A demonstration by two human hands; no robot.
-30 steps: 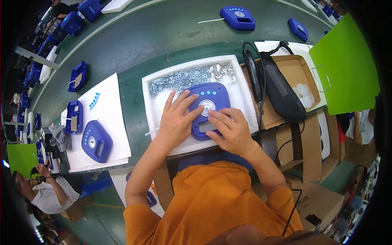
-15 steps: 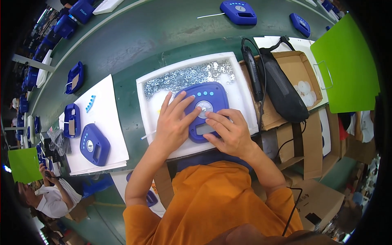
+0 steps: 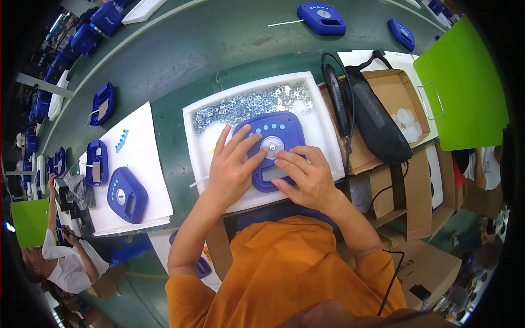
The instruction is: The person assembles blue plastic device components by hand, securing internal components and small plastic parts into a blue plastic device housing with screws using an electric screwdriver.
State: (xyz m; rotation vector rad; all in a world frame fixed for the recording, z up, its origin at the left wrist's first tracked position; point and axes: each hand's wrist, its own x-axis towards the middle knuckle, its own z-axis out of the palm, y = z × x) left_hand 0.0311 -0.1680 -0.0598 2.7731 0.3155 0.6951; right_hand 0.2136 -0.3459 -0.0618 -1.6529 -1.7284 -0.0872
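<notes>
A blue plastic housing (image 3: 292,129) with a handle slot and a row of light-blue dots lies in a white foam tray (image 3: 330,136). A clear round disc (image 3: 273,144) with a small metal piece at its centre sits on the housing. My left hand (image 3: 232,170) rests open on the housing's left side, fingers spread, index fingertip at the disc's edge. From the right, my right hand (image 3: 307,174) reaches over the housing with fingers bent and apart. Its fingertips are by the disc and its thumb is over the slot. Many small metal washer-like parts (image 3: 249,105) fill the tray's far side.
Right of the tray are a black power tool (image 3: 336,98), a black mesh pouch (image 3: 377,120) and a cardboard box (image 3: 406,90) with clear discs. Another blue housing (image 3: 127,195) lies on white sheets (image 3: 143,147) at left. A co-worker (image 3: 71,268) sits at the far left.
My left index fingertip has drawn back slightly from the disc's centre; my right hand stays nearly still. The co-worker at left has raised an arm toward the blue parts on the bench.
</notes>
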